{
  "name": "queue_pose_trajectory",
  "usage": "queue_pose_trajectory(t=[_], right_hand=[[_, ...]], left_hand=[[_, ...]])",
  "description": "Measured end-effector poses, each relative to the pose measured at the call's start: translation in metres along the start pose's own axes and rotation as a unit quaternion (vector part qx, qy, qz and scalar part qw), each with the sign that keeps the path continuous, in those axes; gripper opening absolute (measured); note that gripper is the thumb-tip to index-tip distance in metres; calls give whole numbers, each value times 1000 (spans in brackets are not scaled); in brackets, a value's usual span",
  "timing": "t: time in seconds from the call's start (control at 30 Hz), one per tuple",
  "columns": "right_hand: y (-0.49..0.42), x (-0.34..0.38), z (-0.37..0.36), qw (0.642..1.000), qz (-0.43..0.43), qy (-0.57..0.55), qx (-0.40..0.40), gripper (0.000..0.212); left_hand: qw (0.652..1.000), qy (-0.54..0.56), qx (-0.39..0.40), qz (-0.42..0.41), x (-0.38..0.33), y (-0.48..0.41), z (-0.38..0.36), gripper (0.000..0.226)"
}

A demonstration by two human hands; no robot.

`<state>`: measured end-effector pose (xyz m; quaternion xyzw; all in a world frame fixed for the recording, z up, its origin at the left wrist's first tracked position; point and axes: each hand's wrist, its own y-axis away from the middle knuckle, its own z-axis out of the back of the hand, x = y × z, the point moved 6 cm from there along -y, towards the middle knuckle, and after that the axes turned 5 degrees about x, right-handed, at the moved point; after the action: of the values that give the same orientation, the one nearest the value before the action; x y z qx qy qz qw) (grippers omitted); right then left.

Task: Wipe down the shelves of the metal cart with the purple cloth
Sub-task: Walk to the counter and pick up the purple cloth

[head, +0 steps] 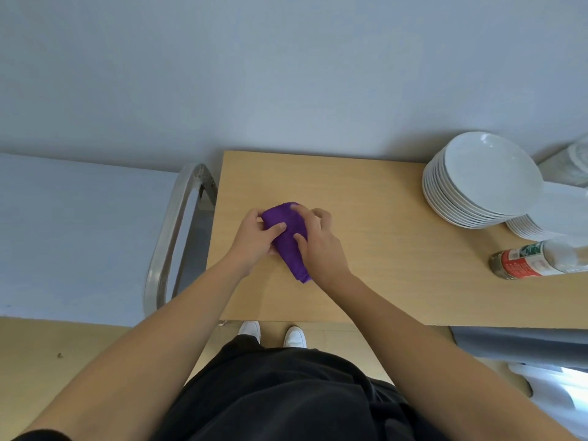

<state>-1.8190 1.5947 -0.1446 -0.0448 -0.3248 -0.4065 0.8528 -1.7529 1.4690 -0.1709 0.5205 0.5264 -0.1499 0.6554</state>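
Observation:
The purple cloth (288, 240) is bunched between both hands on a light wooden tabletop (381, 265). My left hand (254, 238) grips its left side, thumb pressed on top. Gripping its right side is my right hand (319, 241), fingers curled over the far end. A loose tail of cloth hangs toward me onto the wood. The metal cart (173, 233) stands left of the table; only its curved steel handle and part of the frame show, and its shelves are hidden.
Two stacks of white plates (483, 183) sit at the table's right, with a red-labelled plastic bottle (534, 259) lying in front of them. A pale wall rises behind. My white shoes (273, 334) stand on the floor at the table's near edge.

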Motion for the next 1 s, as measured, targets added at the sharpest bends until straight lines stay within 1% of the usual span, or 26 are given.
queue_pose_trajectory(t=[0.03, 0.07, 0.17, 0.23, 0.3, 0.37, 0.47, 0.53, 0.6, 0.7, 0.77, 0.87, 0.93, 1.0], right_hand=[[0, 5, -4, 1000, 17, 18, 2, 47], [1, 10, -9, 999, 31, 23, 9, 47], [2, 20, -28, 998, 57, 19, 37, 66], [2, 30, -39, 996, 70, -6, 55, 67], [3, 39, -47, 992, 69, -73, 73, 58], [5, 45, -51, 987, 67, -127, 77, 44], [10, 55, -55, 979, 88, -159, 92, 32], [12, 64, -56, 975, 100, -175, 89, 27], [13, 74, -58, 972, 94, -201, 83, 27], [13, 91, -62, 964, 88, -235, 82, 28], [15, 107, -68, 963, 107, -226, 100, 32], [22, 140, -87, 963, 142, -181, 141, 42], [27, 166, -104, 963, 158, -155, 153, 43], [34, 198, -124, 964, 163, -140, 158, 41]], left_hand=[[1000, 9, -19, -5, 0, 3, 5, 28], [999, 19, -37, -9, -1, 6, 11, 29], [996, 29, -78, -12, 2, 19, 32, 31], [994, 36, -101, -15, 7, 30, 46, 30], [991, 50, -119, -25, 12, 43, 57, 30], [990, 50, -128, -32, 17, 54, 65, 33], [987, 57, -143, -40, 25, 69, 73, 33], [982, 77, -167, -38, 32, 77, 81, 39], [978, 95, -183, -27, 37, 84, 89, 42], [981, 76, -179, -21, 41, 94, 101, 43], [981, 45, -183, -49, 35, 103, 116, 42], [972, 3, -218, -85, 25, 123, 150, 35], [965, -36, -239, -100, 20, 139, 175, 33], [962, -52, -247, -108, 21, 158, 206, 34]])
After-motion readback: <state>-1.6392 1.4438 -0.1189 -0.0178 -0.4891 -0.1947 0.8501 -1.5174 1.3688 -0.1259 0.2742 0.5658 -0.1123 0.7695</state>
